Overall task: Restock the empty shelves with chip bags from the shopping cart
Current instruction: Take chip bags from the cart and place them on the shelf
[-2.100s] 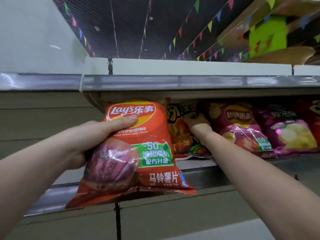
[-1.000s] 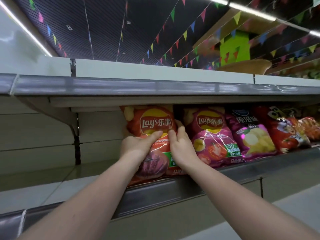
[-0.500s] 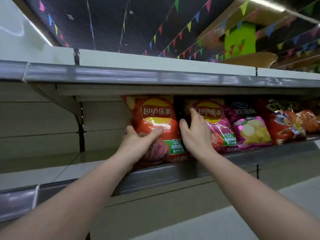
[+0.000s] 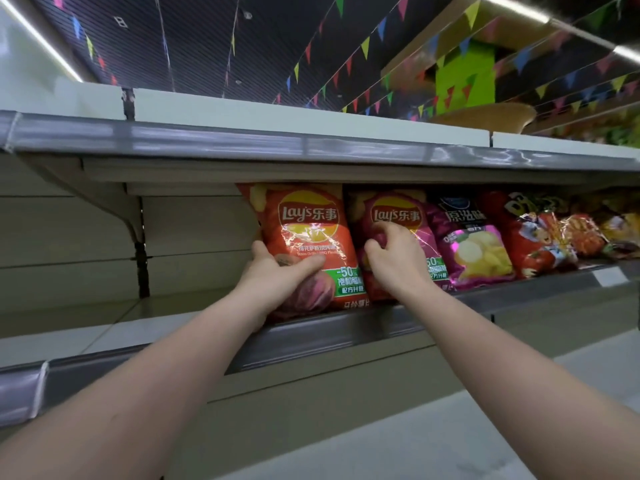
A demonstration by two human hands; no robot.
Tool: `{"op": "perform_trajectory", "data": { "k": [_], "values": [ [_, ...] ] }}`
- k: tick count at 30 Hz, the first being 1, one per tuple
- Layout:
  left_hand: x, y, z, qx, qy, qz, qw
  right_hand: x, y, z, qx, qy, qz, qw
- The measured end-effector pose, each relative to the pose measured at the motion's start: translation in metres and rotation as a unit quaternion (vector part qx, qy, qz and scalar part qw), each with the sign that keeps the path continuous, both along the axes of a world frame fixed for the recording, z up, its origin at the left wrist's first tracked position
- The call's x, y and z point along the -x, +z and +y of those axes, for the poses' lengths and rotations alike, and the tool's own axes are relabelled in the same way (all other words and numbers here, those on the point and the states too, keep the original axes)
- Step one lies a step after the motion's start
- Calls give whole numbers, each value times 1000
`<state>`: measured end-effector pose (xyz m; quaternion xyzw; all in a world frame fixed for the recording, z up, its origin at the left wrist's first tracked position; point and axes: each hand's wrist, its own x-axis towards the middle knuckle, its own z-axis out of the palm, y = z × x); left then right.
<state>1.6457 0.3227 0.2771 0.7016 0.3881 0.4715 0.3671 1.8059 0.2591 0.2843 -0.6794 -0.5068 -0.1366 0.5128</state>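
orange Lay's bag (image 4: 310, 237) upright on shelf (image 4: 346, 327), leftmost in row | L hand (image 4: 277, 271) grips its lower left, thumb across front | R hand (image 4: 398, 258) fingers curled on magenta Lay's bag (image 4: 394, 213) just beside | purple bag (image 4: 471, 244) + red bags (image 4: 533, 237) further right | shelf bare to left of orange bag

A shop aisle, likely a supermarket. A long metal retail shelf (image 4: 346, 327) with a grey price-rail front edge carries a row of chip bags (image 4: 471, 244) standing upright side by side, with a small white price label (image 4: 611, 276) on the rail below them. Above the shelf sits another shelf board (image 4: 311, 147), and above that strings of coloured pennant bunting (image 4: 363, 50) cross a dark ceiling.
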Motion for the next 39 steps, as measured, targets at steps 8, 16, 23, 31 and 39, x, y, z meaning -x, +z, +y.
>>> {"op": "perform_trajectory", "data": {
  "k": [8, 16, 23, 31, 39],
  "values": [
    [35, 6, -3, -18, 102, -64, 993, 60, -6, -16, -76, 117, -169, 976],
    [114, 10, -2, -83, 239, -109, 961, 144, 3, 4, -53, 250, -196, 947],
    [206, -2, -18, -104, 322, -128, 932, 227, 2, 28, 15, 347, -113, 931],
    [339, -13, -52, -115, 418, -121, 893, 351, -6, 24, 29, 449, -105, 887],
    [513, -29, -120, -96, 517, -114, 843, 526, -18, -7, 44, 541, -104, 833]
  ]
}}
